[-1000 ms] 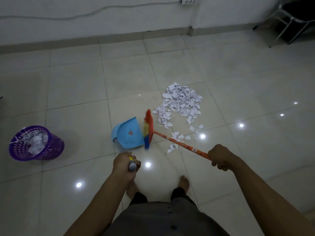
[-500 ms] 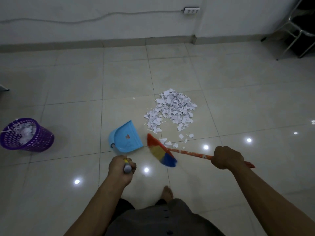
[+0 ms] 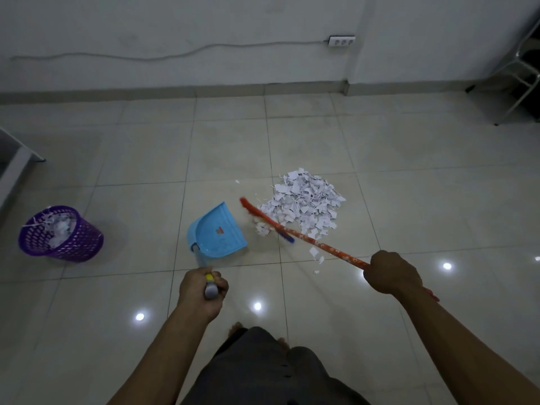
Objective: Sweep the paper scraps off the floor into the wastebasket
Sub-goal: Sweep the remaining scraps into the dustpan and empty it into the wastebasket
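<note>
The tiled floor [image 3: 409, 185] is a long way from clean, by my reckoning. The biggest thing on it is the heap of paper scraps [image 3: 306, 200], just right of the dustpan [image 3: 217, 232] and a little beyond it, and I can see none of it in the pan.

The purple wastebasket [image 3: 60, 233] stands well left of the dustpan and already has torn paper in it. So part of the job looks done, but the bulk is left.

The dustpan lies on the floor, its open side turned roughly toward the heap. The broom [image 3: 309, 237] has its head between dustpan and heap, touching the heap's near edge.

The right hand [image 3: 394, 273], right of the dustpan, is wrapped round the broomstick. The left hand [image 3: 203, 290], on the person's side of the dustpan, grips the top of its long handle.

A few stray scraps [image 3: 317, 255] lie right of the dustpan, under the stick.
</note>
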